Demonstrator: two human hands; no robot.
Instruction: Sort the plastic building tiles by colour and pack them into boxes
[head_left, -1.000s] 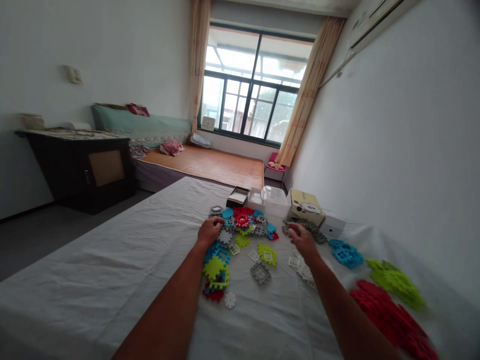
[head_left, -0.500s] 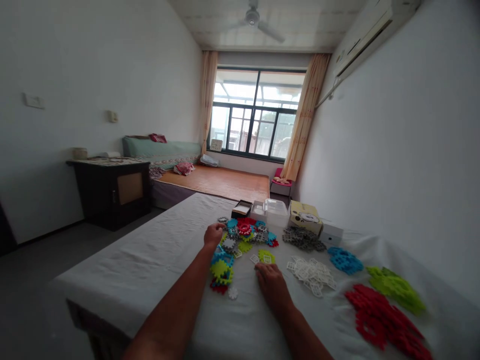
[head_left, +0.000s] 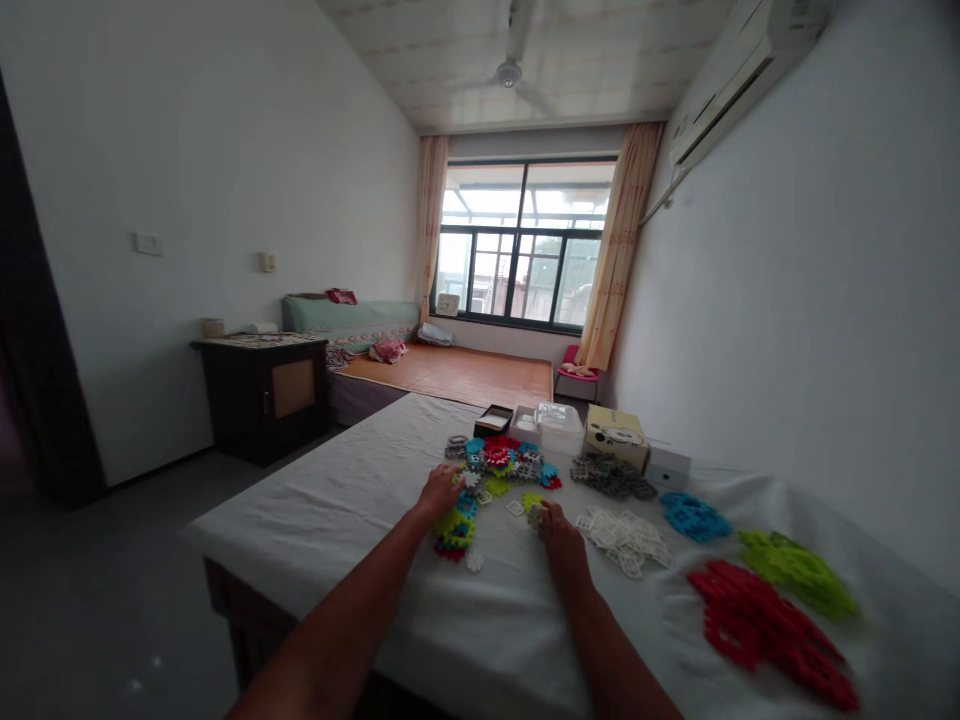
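Observation:
A mixed heap of coloured plastic interlocking pieces (head_left: 501, 458) lies on the white-clothed table (head_left: 337, 510). My left hand (head_left: 442, 492) rests on the heap's near edge, fingers curled down over green and blue pieces (head_left: 456, 526). Just to the right, my right hand (head_left: 556, 524) has its fingers closed at a small grey piece (head_left: 534, 517), beside a green piece (head_left: 530, 499). Sorted piles lie to the right: grey (head_left: 611, 477), white (head_left: 627, 532), blue (head_left: 693, 516), green (head_left: 798, 574) and red (head_left: 772, 632).
Behind the heap stand a black box (head_left: 493, 419), a clear container (head_left: 559, 429), a yellow carton (head_left: 615, 436) and a white box (head_left: 667, 465). A dark cabinet (head_left: 262, 396) and a bed (head_left: 457, 368) stand beyond the table. The wall runs along the right.
The view has pulled back and risen. My right hand came from the grey pile leftwards to the table's middle and closed at a grey piece. The left hand stayed on the heap.

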